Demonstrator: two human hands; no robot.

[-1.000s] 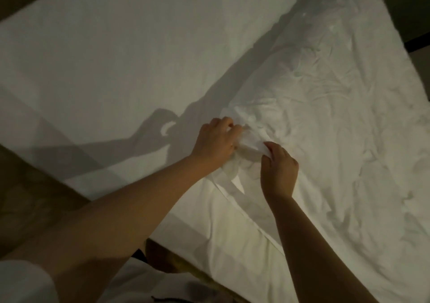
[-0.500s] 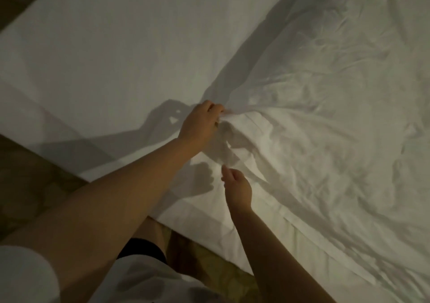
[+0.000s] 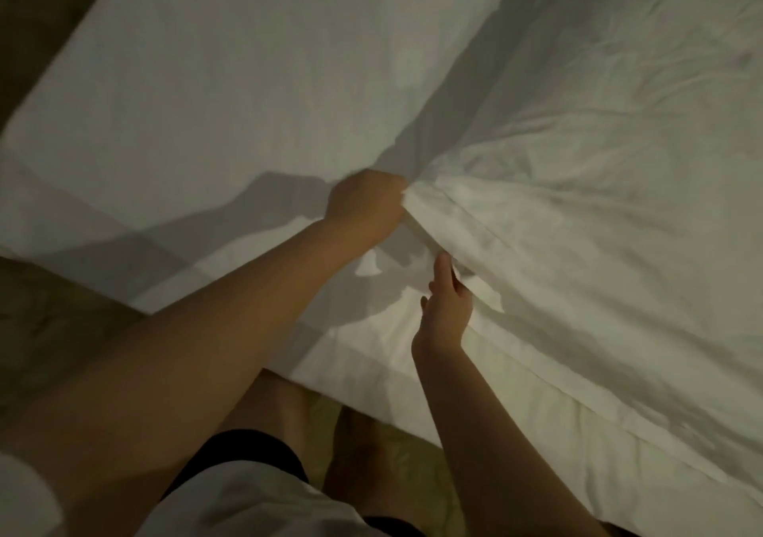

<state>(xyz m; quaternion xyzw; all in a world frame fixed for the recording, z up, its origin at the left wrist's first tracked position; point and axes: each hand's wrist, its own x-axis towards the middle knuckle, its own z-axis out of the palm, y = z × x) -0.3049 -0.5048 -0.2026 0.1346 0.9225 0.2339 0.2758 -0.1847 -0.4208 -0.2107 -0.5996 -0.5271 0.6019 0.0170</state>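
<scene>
A crumpled white duvet (image 3: 578,173) covers the right half of the bed. My left hand (image 3: 365,206) grips its bunched corner, lifted a little above the flat white sheet (image 3: 231,82). My right hand (image 3: 448,309) is lower, at the duvet's near edge, with straight fingers reaching up against the hem; its fingertips are partly hidden by the fabric. Dim light throws the shadows of both arms onto the sheet.
The near edge of the mattress (image 3: 413,392) runs diagonally from left to lower right. Below it lies a patterned brownish floor (image 3: 49,330). My legs and dark shorts (image 3: 247,450) stand close against the bed side.
My left hand has pulled the duvet corner up and to the left. My right hand let go of the corner, dropped toward me, and now reaches back up to the duvet's edge.
</scene>
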